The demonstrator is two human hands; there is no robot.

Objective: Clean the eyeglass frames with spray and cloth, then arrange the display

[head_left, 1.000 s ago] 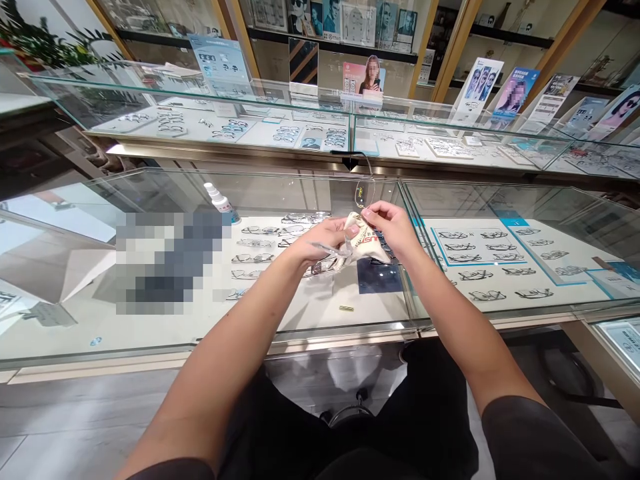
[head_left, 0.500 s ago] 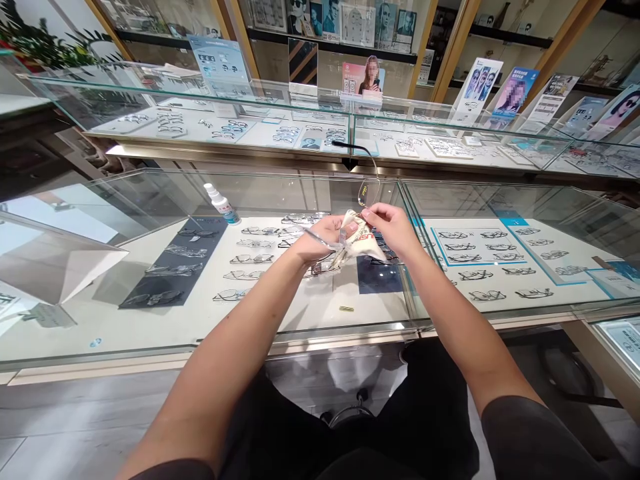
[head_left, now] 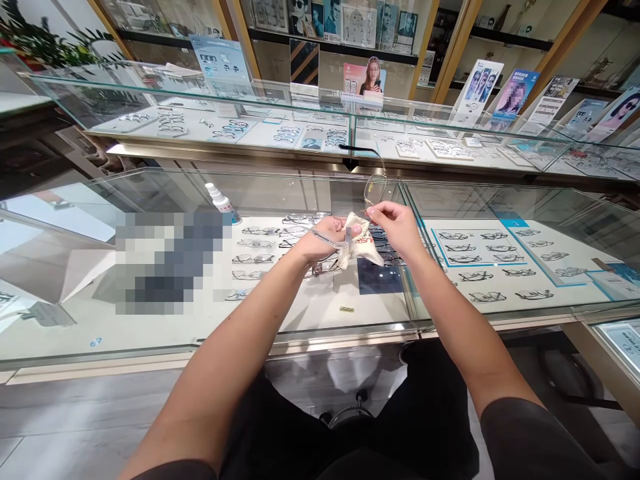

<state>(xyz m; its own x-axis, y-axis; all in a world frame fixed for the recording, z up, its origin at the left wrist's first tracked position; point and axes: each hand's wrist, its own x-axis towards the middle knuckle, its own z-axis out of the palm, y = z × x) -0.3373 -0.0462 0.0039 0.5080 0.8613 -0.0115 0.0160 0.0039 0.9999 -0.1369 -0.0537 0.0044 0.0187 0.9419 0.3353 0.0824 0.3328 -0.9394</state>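
My left hand (head_left: 323,240) pinches a cream cleaning cloth (head_left: 361,241) with red print, wrapped around one lens of a thin gold-rimmed pair of glasses (head_left: 374,188). My right hand (head_left: 395,225) grips the frame near its bridge, so the free lens stands up above the fingers and a dark-tipped temple arm (head_left: 357,149) juts up to the left. Both hands hover over the glass top of a display counter (head_left: 280,193).
A white spray bottle (head_left: 223,203) stands on the counter to the left. Rows of glasses lie inside the case (head_left: 260,253) and in the right case (head_left: 480,257). A second counter (head_left: 225,110) with brochures stands behind. A stool base (head_left: 353,413) sits below.
The glasses have tilted to the right, and the raised lens and temple arm have shifted right. The cloth has bunched closer under my left thumb.
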